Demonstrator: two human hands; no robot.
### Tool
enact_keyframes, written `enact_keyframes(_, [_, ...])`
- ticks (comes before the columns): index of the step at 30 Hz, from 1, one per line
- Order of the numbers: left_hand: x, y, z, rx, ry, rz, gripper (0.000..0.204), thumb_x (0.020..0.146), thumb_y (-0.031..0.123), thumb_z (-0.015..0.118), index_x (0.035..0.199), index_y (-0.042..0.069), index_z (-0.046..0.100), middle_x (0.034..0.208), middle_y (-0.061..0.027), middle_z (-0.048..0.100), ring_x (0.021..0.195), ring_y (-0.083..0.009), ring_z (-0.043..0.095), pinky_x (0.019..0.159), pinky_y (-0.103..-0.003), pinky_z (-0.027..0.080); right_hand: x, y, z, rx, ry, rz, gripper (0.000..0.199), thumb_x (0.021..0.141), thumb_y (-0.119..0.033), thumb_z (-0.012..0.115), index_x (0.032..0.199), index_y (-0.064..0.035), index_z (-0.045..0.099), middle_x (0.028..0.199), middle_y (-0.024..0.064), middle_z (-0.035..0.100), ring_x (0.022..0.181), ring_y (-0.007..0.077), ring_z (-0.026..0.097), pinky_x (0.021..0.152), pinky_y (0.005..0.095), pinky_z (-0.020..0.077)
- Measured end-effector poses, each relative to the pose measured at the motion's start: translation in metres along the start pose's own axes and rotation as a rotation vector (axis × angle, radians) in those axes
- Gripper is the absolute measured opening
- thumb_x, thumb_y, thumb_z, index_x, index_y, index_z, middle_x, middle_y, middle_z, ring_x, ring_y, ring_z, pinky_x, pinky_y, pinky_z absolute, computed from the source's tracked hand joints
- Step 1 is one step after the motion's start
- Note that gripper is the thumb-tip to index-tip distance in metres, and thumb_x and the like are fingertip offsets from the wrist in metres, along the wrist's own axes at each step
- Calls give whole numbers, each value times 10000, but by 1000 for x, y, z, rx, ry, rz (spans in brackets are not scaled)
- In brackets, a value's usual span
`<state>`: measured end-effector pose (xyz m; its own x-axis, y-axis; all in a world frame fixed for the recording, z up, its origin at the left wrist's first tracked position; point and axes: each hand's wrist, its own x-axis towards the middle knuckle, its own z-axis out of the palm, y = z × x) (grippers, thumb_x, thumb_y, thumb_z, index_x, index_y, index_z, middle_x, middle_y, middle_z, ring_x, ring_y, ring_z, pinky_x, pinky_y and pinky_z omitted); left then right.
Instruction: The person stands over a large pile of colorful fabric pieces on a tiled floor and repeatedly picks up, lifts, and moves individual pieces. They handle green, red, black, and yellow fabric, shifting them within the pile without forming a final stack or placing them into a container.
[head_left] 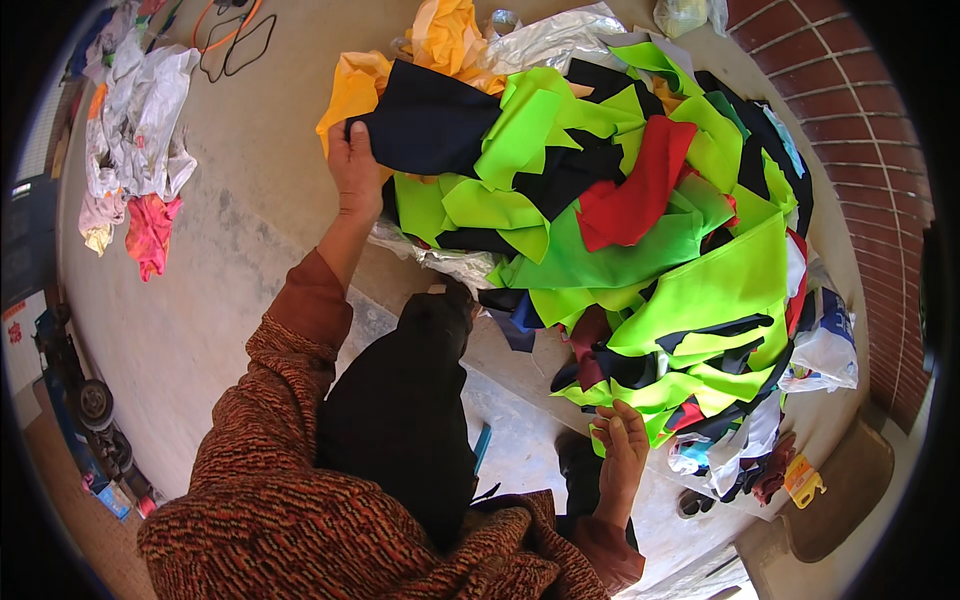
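Observation:
A big heap of cloth scraps, mostly lime green, lies before me. My left hand [355, 170] is closed on the left edge of a dark navy fabric piece [430, 120], thumb on top, at the far left of the heap. At the heap's near edge, my right hand [622, 445] has its fingers curled on the border of a lime green fabric scrap [640, 395]; the fingertips partly hide the grip. A red scrap [640, 185] and a brighter green one [620, 245] lie in the middle.
Yellow-orange sheeting [440, 40] and silvery plastic [555, 45] lie behind the heap. To the right are a brick-red tiled wall [850, 130], a white plastic bag [825, 345], a yellow container [803, 480] and a brown chair [845, 490]. More cloths [140, 120] lie far left.

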<state>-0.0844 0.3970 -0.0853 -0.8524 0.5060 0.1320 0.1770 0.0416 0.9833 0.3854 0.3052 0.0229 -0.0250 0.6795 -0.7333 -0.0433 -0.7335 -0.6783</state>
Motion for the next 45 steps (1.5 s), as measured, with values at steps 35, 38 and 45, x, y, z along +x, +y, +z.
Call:
enact_keyframes(35, [-30, -39, 95, 870, -786, 276, 222, 732, 254, 685, 803, 52, 629, 802, -103, 597, 754, -340, 601, 643, -426, 469, 4, 9, -3, -4, -6, 21, 263, 905, -113, 548, 1141, 0, 528, 1002, 117, 637, 821, 133, 628, 733, 233, 510])
enact_keyframes(38, [-19, -39, 82, 721, -829, 213, 244, 734, 259, 706, 767, 30, 629, 721, -99, 601, 670, -323, 586, 608, -391, 451, 4, 8, -3, -4, -8, 25, 265, 905, -113, 548, 1143, 2, 528, 1001, 118, 637, 818, 134, 629, 732, 231, 510])
enact_keyframes(45, [-17, -25, 67, 317, -831, -49, 300, 718, 251, 767, 712, 6, 594, 613, -60, 567, 553, -129, 546, 539, -280, 419, 4, 7, -1, 3, -11, 11, 270, 905, -107, 546, 1151, 2, 531, 1004, 117, 639, 819, 130, 629, 731, 230, 510])
